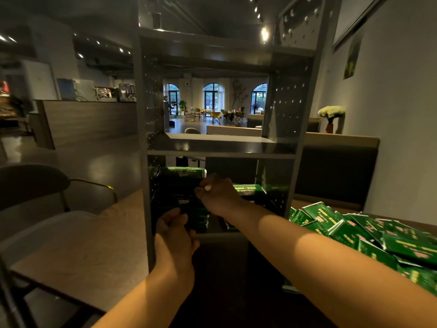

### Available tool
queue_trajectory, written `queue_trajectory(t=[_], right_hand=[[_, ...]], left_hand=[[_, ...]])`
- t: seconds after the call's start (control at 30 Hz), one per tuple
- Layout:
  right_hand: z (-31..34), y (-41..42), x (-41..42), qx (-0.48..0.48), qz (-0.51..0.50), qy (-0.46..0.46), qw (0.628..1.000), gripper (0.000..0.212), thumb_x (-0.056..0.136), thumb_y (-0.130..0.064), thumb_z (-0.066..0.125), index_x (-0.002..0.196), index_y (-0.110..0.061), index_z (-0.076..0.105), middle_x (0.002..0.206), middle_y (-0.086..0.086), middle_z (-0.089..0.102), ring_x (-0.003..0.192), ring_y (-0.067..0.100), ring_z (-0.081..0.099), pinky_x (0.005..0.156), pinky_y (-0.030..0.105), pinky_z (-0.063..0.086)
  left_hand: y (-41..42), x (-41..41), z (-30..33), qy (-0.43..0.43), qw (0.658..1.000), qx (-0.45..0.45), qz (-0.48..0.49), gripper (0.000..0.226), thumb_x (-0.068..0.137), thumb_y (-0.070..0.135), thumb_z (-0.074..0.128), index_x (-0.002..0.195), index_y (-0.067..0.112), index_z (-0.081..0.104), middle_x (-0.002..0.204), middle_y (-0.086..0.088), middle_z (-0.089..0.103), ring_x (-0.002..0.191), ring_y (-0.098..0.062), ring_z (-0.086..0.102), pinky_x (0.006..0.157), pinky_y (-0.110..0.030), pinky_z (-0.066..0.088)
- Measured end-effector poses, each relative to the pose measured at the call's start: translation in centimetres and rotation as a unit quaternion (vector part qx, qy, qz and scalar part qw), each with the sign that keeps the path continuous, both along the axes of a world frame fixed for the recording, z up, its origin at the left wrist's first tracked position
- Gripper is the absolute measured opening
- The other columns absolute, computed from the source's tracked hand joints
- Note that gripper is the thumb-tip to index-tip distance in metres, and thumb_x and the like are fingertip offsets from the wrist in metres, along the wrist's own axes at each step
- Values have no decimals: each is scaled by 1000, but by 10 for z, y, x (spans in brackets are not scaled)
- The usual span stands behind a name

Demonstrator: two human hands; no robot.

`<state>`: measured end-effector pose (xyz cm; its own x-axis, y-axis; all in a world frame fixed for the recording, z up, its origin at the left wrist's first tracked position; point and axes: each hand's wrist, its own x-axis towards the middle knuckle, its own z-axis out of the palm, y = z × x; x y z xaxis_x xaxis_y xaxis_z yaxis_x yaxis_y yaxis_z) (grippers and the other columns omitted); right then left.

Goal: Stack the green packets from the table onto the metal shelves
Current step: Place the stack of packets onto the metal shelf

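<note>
Packets everywhere, glossy green foil-looking rectangles with white edges and pinkish print. Big loose heap of green packets (pixel 369 235) sprawled over the wooden table (pixel 78 242) off to the right of both hands, well apart from the fingers. Grey metal shelf unit (pixel 220 152) straight ahead, flat matte panels, side walls punched with rows of small round holes, smooth shiny middle shelf bare on top.

Left hand (pixel 173 233) down at the front lip of the lower shelf, fingers curled around the bottom of a stack of packets (pixel 182 197) standing on that shelf, thumb up against its front. Stack pretty dark in the shadow, only the top edge catching light. Right hand (pixel 217 192) reaching in from the right, fingers bunched together with the thumb tip against the forefinger, touching the stack's right side near the top; can't tell whether a packet is actually pinched in there. Second, shorter pile of packets (pixel 248 189) just behind the right hand's knuckles, same shelf.

Dark round-backed chair (pixel 35 183) with a brass-coloured arm off to the left.
</note>
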<state>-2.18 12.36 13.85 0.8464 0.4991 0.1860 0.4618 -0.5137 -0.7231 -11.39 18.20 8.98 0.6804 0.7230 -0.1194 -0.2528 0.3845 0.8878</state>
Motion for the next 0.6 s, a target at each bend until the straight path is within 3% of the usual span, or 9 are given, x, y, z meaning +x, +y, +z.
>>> queue_trajectory(t=[0.07,0.2,0.3,0.37,0.5,0.6], right_hand=[[2,-3,-4,6,-9,-11,1000,35,98,-36,52,127,-17,53,135,11,46,128,27,44,101,39,44],[8,-22,-19,10,19,-17,1000,27,101,-29,46,116,-13,62,116,10,62,107,24,60,76,28,47],[6,-47,-37,18,11,-4,1000,25,101,-28,46,113,-14,64,115,8,64,105,24,60,87,33,49],[-2,-72,-45,47,2,22,999,24,101,-30,47,113,-19,64,111,5,65,102,22,60,91,35,49],[-23,-142,-52,90,-63,81,991,20,96,-15,51,92,-29,64,92,-4,65,85,13,59,76,23,46],[-41,-197,-57,155,-128,108,974,18,98,-17,51,97,-26,66,93,-6,68,86,10,63,72,20,53]], left_hand=[[-7,0,1,-21,999,33,-2,22,96,10,43,100,27,56,81,0,56,63,-11,46,57,-27,39],[-25,2,2,-65,994,90,4,19,95,10,45,97,24,58,95,-7,59,77,-20,52,65,-31,42],[-46,0,3,-115,983,146,4,19,96,4,44,94,19,56,101,-10,61,90,-29,57,74,-41,48],[-64,-1,1,-122,980,157,-3,25,95,1,45,90,22,57,94,-3,61,89,-25,58,76,-41,48],[-108,2,-9,-129,973,181,-67,33,91,-5,47,82,25,56,84,1,57,74,-13,56,64,-28,45],[-144,6,-21,-118,960,197,-160,23,90,-6,45,91,15,54,79,-2,54,60,-5,56,49,-19,45]])
